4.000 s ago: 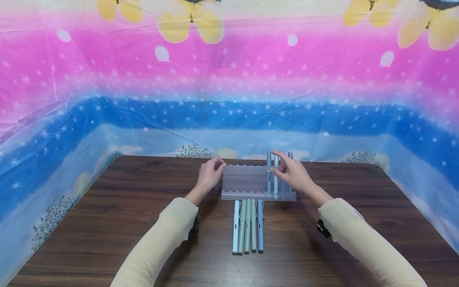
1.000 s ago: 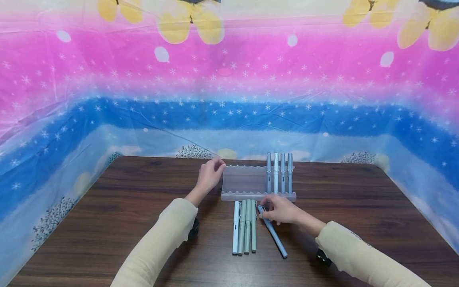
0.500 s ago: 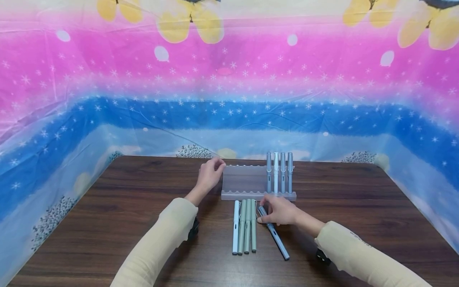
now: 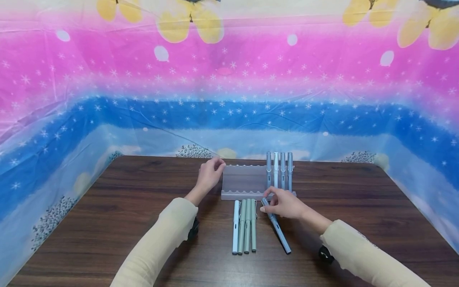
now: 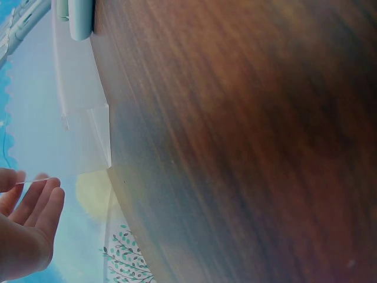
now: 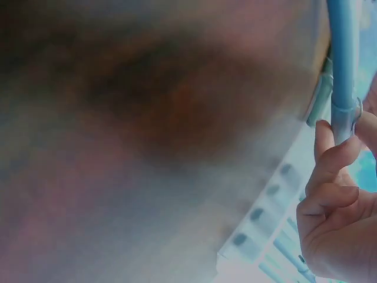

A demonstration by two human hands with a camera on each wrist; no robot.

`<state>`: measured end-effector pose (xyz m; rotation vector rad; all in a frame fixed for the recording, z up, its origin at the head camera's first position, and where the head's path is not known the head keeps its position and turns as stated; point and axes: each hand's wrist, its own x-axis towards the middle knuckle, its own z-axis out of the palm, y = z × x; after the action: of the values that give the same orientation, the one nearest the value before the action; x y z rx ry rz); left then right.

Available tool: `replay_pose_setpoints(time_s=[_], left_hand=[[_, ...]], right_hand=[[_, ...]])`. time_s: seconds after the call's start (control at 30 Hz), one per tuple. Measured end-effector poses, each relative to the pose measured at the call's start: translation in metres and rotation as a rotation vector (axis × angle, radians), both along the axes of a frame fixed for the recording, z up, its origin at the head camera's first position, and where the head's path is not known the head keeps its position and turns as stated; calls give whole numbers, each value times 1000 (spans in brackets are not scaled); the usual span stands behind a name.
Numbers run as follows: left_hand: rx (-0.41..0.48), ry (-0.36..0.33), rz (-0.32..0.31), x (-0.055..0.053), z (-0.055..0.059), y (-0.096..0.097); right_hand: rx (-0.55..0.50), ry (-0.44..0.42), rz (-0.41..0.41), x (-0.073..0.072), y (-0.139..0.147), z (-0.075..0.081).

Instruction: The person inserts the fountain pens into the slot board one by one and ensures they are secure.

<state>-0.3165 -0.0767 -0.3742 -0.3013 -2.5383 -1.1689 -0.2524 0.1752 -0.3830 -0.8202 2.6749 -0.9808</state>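
My left hand pinches the left edge of a clear, scalloped pen rack between thumb and fingers; the left wrist view shows the thin edge in that pinch. My right hand holds a blue-grey pen near its cap end, in front of the rack. The pen slants, its far end pointing down and right toward the table. In the right wrist view the thumb and fingers close on the cap of the pen. Several capped pens stand upright in the rack's right part.
A white pen and several sage-green pens lie side by side on the wooden table, just before the rack. A patterned cloth hangs behind the table and along its sides.
My right hand has come down from the standing pens and taken the blue-grey pen from the row's right end, turning it aslant and lifting it slightly. My left hand stays put.
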Motion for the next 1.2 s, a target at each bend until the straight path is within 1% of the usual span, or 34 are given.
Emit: replay_pose_setpoints(time_s=[0.17,0.3,0.43,0.57,0.77,0.97,1.2], left_hand=[[4,1,-2,1,0,0],[10,-1,-6,1,0,0],[14,-2,-4,0,-1,0],[7,-2,-1,0,-1,0],[6,-1,0,-1,-1,0],[11,-2,0,0,0,0],[7,1,-1,1,0,0]], right_hand=[[-34,10,-21,-6,3,6],[-70,-6,-27,-10,7,10],[-106,-18,-55,-13,9,14],[-129,-12,-82,-16,10,19],[-167,46,-99,-22,12,24],[-189,67,-148,-25,9,30],[-202,127,-185,-31,5,36]])
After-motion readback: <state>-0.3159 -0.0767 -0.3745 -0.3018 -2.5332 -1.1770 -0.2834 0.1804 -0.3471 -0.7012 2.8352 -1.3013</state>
